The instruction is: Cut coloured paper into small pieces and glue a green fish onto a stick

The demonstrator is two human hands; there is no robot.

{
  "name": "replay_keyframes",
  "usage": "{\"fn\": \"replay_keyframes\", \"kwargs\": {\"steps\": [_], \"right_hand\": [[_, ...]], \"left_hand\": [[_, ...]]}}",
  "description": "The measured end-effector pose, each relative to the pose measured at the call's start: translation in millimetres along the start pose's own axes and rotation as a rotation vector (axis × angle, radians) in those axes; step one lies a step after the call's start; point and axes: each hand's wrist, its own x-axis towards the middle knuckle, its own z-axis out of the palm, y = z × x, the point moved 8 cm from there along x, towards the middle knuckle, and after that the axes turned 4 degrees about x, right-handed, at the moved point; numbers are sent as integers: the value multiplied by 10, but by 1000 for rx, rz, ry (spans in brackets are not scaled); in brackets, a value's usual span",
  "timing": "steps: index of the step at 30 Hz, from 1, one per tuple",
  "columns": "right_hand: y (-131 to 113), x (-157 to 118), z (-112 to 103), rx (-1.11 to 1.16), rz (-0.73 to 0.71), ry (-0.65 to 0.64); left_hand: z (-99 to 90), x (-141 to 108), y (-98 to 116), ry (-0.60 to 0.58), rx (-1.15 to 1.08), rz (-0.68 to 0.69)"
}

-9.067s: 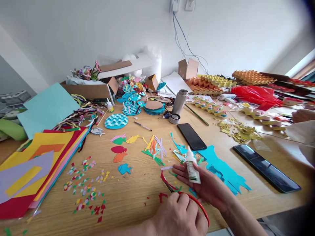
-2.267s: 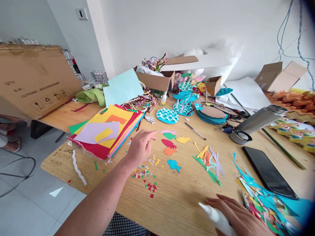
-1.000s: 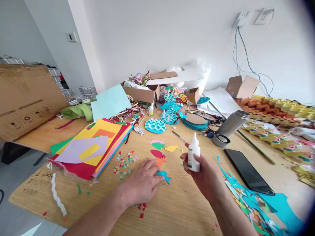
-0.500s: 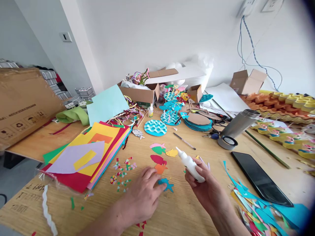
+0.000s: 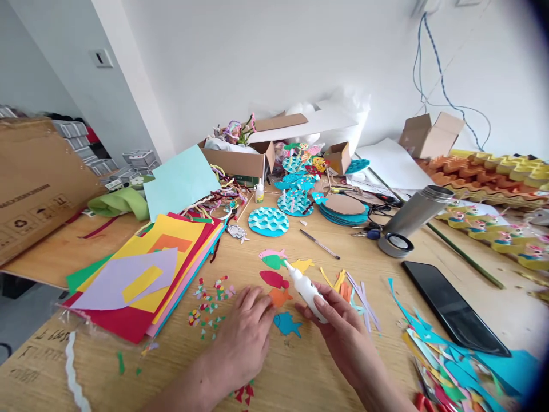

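Observation:
My right hand grips a white glue bottle, tilted so that its nozzle points up and left, near the tail of the green paper fish. My left hand rests palm down on the table, fingers stretched toward the orange paper fish; the fingertips appear to touch its edge. A blue paper fish lies between the two hands. Beyond are a red fish, a yellow fish and a pink fish. Small paper dots and triangles are scattered left of my left hand.
Coloured paper sheets are stacked at the left. Paper strips, a black phone, blue scraps and red-handled scissors lie at the right. Farther back are a pen, a wavy blue oval and a steel flask.
The glue bottle has moved left and down in my right hand, its nozzle now near the green fish. My left fingers have come off the blue fish. The view has shifted slightly.

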Motion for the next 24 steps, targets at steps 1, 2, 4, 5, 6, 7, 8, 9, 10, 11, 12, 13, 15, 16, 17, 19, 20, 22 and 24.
{"fn": "replay_keyframes", "kwargs": {"steps": [1, 2, 4, 5, 6, 7, 8, 9, 10, 11, 12, 13, 15, 16, 17, 19, 20, 22, 24], "right_hand": [[-26, 0, -29, -14, -26, 29], [-51, -2, -47, -15, -48, 46], [-72, -7, -58, -19, -64, 56], [-73, -9, -61, -29, -61, 64], [-76, -11, -68, -39, -62, 79], [-85, -14, -79, -41, -71, 99], [-105, -18, -93, -29, -89, 122], [-135, -23, -109, -2, -116, 145], [-170, -29, -121, 33, -146, 161], [-207, -34, -131, 70, -176, 170], [-247, -39, -140, 104, -205, 176], [-285, -44, -149, 135, -231, 179], [-346, -49, -165, 191, -266, 179], [-367, -49, -173, 215, -275, 178], [-382, -47, -182, 236, -281, 181], [-391, -42, -197, 272, -278, 192], [-389, -39, -201, 287, -274, 199], [-380, -36, -200, 316, -265, 210], [-370, -35, -189, 335, -252, 215]], "left_hand": [[-5, -1, 5, 0, -10, 7], [-12, -1, 12, 0, -19, 15], [-22, -1, 32, -3, -36, 32], [-25, 0, 43, -6, -46, 43], [-29, 1, 54, -7, -56, 54], [-33, 4, 64, -6, -67, 65], [-42, 8, 68, 1, -80, 74], [-54, 13, 64, 12, -95, 79], [-77, 20, 51, 32, -114, 80], [-110, 27, 28, 59, -138, 76], [-157, 31, -5, 95, -168, 67], [-224, 30, -47, 142, -207, 54], [-399, 7, -159, 248, -305, 8], [-504, -18, -228, 306, -364, -28], [-587, -46, -318, 333, -421, -99], [-766, -116, -482, 397, -531, -232], [-853, -149, -552, 433, -586, -289], [-1007, -178, -653, 499, -636, -371], [-1109, -98, -658, 510, -583, -343]]}}
